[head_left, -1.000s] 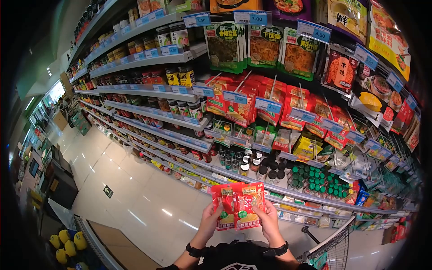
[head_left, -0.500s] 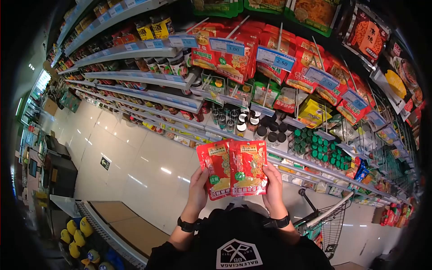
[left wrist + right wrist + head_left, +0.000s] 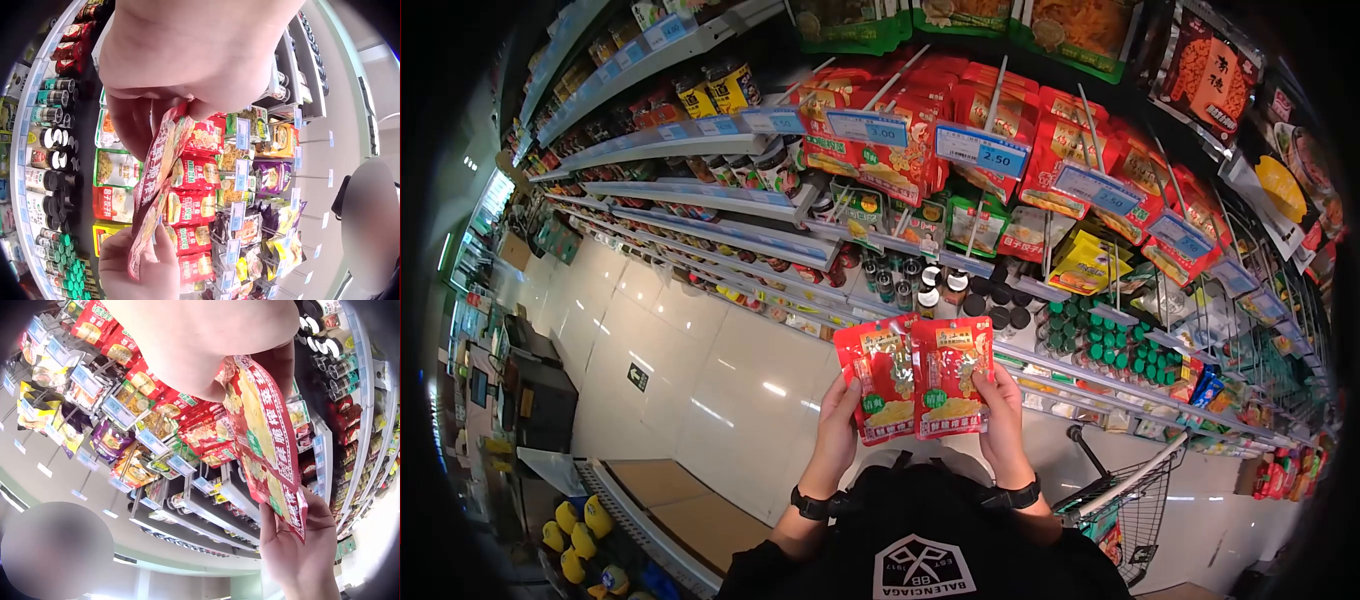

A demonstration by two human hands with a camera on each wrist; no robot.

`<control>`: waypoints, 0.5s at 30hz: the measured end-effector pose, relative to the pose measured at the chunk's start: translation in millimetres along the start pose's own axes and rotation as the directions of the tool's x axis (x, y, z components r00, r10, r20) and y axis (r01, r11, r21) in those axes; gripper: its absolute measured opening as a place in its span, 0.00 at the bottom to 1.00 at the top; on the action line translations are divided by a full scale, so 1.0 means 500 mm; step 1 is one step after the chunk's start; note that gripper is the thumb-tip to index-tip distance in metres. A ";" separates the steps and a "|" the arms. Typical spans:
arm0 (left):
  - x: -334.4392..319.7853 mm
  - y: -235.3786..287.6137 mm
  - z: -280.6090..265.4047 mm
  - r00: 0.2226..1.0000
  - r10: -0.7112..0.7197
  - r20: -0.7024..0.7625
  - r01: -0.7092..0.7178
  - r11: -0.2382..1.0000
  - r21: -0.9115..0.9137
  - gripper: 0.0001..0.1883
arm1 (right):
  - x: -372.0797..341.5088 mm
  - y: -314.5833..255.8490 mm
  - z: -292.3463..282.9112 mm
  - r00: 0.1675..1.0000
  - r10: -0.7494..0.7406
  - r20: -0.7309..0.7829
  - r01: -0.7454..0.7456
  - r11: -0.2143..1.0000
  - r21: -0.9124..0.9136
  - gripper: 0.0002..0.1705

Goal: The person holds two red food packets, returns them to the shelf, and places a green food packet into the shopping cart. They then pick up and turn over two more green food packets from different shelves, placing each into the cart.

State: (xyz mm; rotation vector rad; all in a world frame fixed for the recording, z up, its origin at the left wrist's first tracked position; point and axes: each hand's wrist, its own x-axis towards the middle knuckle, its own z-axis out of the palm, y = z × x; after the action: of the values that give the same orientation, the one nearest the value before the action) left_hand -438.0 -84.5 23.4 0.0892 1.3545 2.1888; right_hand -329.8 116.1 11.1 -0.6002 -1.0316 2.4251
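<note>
Two red packets with pictures of shredded food and a green spot are held side by side in front of the chest, fronts facing up. My left hand [image 3: 836, 420] pinches the left packet [image 3: 885, 370] at its outer edge. The right packet [image 3: 950, 365] is gripped by my right hand [image 3: 1002, 415], thumb lying on its front. Their inner edges meet or slightly overlap. The left wrist view catches the packets nearly edge-on [image 3: 153, 169], with the right hand [image 3: 140, 265] at the bottom. Fingers behind the packets are mostly hidden in the head view.
Similar red packets [image 3: 1070, 150] hang on hooks with price tags ahead. Below stand green-capped jars [image 3: 1110, 345] and dark-lidded bottles. Jar shelves [image 3: 700, 195] run off to the left. A shopping cart [image 3: 1135, 500] is at my right, and a bin with yellow items [image 3: 580, 530] at lower left.
Over the second, the head view tilts down and the packets come up larger in it. The right thumb moves from the right packet's edge onto its front in the last half second.
</note>
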 end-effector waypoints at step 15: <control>0.109 0.039 0.007 0.924 0.154 0.351 -0.010 0.925 -0.380 0.15 | 0.053 -0.066 0.078 0.982 -0.187 -0.004 0.187 0.982 -0.010 0.17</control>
State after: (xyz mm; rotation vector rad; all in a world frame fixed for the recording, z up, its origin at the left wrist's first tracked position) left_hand -490.6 -61.5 29.1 0.4075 0.7228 2.3106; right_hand -365.2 129.4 54.6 -0.4895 -1.0492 2.2550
